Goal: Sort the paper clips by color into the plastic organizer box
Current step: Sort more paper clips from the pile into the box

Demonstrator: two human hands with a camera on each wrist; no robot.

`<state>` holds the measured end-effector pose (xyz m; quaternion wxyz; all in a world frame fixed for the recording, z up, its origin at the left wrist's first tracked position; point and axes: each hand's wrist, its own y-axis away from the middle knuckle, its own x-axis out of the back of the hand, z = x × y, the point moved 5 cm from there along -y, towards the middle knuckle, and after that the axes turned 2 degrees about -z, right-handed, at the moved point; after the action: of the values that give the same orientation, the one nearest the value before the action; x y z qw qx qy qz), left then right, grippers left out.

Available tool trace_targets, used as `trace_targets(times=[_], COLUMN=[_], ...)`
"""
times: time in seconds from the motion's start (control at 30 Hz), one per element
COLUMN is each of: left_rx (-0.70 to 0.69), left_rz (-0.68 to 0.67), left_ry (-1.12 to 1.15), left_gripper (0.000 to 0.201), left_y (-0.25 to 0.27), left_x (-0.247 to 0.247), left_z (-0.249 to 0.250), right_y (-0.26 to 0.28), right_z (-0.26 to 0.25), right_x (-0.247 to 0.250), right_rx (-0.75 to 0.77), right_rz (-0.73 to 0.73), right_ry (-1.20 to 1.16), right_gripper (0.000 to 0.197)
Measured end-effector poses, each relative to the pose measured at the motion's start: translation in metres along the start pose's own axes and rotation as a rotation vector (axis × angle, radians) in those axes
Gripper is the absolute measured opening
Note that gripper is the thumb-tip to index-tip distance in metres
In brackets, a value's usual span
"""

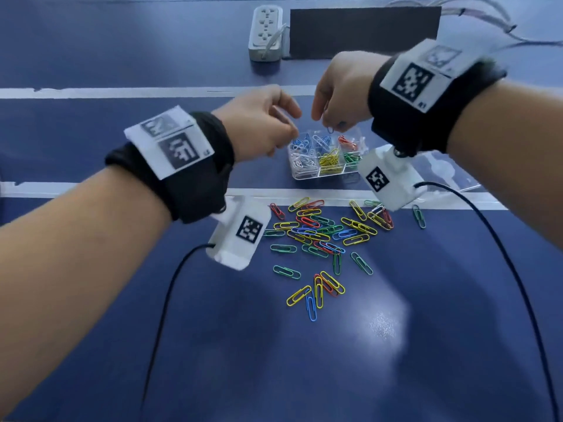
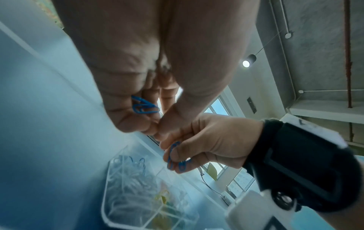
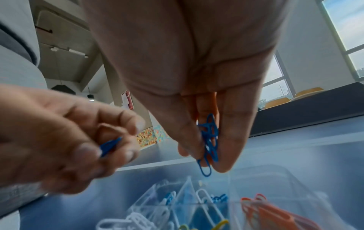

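Bright overhead light is glaring off the counter point(image 1: 384, 325) near the front. Both wrist views are looking soft and hazy, with windows point(image 3: 343, 24) blowing out and edges bending.

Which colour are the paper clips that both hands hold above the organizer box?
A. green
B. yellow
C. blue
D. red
C: the right wrist view shows the right hand pinching a bunch of blue paper clips above the organizer box, and the left hand pinching a blue clip too.
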<state>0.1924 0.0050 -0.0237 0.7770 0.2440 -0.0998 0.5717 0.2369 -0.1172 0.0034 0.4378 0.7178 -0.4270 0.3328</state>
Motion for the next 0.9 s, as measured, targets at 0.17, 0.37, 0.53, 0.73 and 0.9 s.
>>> trace_targets(times=[0.17, 0.37, 0.53, 0.73, 0.9], left_rx=[0.003, 0.081, 0.087, 0.026, -0.057], left_rz=[0.091, 0.161, 0.170, 0.203, 0.114], left_ry=[-0.007, 0.127, 0.118, -0.011, -0.375], left_gripper=[0.027, 0.025, 0.023, 0.028, 0.036], left_y=[-0.026, -0.035, -0.031, -0.023, -0.013], left_x=[0.000, -0.007, -0.008, -0.005, -0.010], left_z=[0.012, 0.008, 0.007, 0.004, 0.008], right_y=[0.000, 0.004, 0.010, 0.017, 0.028], right_z=[-0.007, -0.005, 0.001, 0.010, 0.013], right_x=[-0.006, -0.007, -0.004, -0.006, -0.007], right_rx=[-0.017, -0.009, 0.006, 0.003, 0.061], right_rz=[-0.016, -0.013, -0.005, 0.012, 0.028], right_ry=[0.036, 0.168, 0.037, -0.055, 0.079], right_gripper=[0.022, 0.029, 0.033, 0.029, 0.033])
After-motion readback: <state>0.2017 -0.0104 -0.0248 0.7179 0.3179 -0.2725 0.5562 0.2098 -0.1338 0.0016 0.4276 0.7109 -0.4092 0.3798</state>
